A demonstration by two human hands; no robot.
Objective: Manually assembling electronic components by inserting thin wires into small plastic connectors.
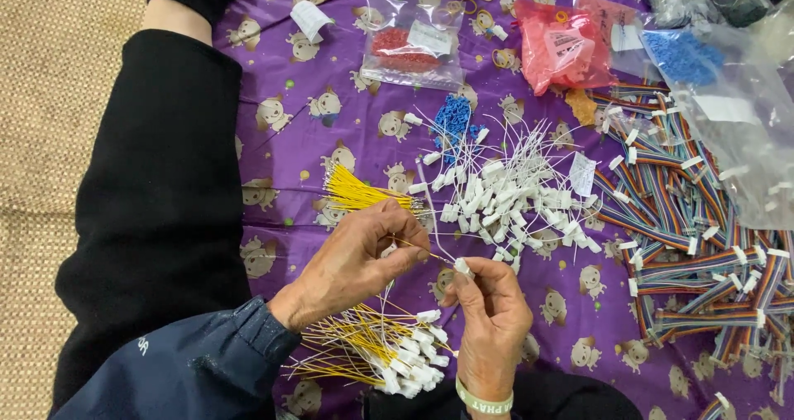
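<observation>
Left hand [357, 259] pinches a yellow wire [422, 249]; right hand [490, 314] grips a white connector [462, 266].

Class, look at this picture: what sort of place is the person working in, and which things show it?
Probably a home piecework spot on the floor, not a factory bench: a purple cartoon-print cloth serves as the work surface, beside a woven straw mat, with loose white plastic connectors and rainbow ribbon cables heaped on it.
</observation>
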